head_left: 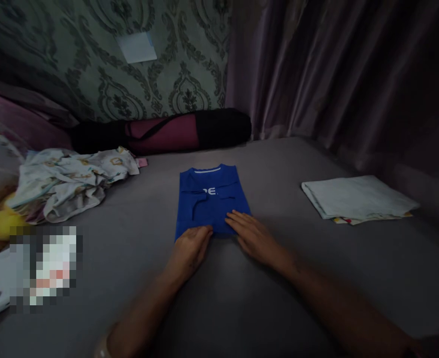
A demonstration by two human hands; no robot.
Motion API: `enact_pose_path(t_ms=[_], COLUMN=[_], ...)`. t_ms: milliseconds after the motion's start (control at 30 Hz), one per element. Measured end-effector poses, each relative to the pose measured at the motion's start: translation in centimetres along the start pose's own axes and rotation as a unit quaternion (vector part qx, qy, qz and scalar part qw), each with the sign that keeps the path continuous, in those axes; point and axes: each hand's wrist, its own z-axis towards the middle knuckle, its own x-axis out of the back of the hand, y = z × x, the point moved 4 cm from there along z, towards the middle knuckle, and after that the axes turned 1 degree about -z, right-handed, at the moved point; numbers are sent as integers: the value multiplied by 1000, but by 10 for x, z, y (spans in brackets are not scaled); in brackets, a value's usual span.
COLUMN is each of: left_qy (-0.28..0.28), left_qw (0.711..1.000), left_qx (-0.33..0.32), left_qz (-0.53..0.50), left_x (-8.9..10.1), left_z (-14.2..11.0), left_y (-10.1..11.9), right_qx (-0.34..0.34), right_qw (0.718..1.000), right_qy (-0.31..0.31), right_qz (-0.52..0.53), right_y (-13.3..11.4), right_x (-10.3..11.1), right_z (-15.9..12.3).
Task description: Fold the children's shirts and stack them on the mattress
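Note:
A blue T-shirt (pixel 225 204) lies folded on the grey bed sheet, collar away from me, with part of some white lettering showing on its chest. Its sleeves are folded in over the front. At the near left corner my left hand (pixel 192 248) is closed on the hem, fingers together and curled; its thumb is hidden. My right hand (pixel 252 236) rests on the near right part of the shirt, open, with its fingers stretched out over the cloth.
To the right lies a folded pale cloth (pixel 357 196). At left are a rumpled patterned garment (pixel 81 174), a yellow soft thing (pixel 3 224) and a white object (pixel 3 278), partly pixelated. A black and maroon long bag (pixel 163 133) lies along the wall, beside purple curtains (pixel 301 74).

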Motion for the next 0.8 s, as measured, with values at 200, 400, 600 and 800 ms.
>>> enact_pose_path(t_ms=[200, 400, 600, 800], left_qy=[-68, -73, -87, -100], left_qw=[998, 996, 993, 988], left_qx=[-9, -26, 24, 56], left_qz=[14, 44, 83, 102], left_x=[-4, 3, 16, 17], left_z=[-4, -8, -9, -7], left_y=[-8, -24, -36, -39], right_qx=[3, 5, 11, 16], right_qw=[1000, 1000, 1000, 1000], right_qy=[15, 12, 16, -18], right_qz=[-11, 0, 9, 9], right_y=[18, 21, 28, 33], right_x=[0, -2, -4, -4], right_z=[-2, 0, 1, 4])
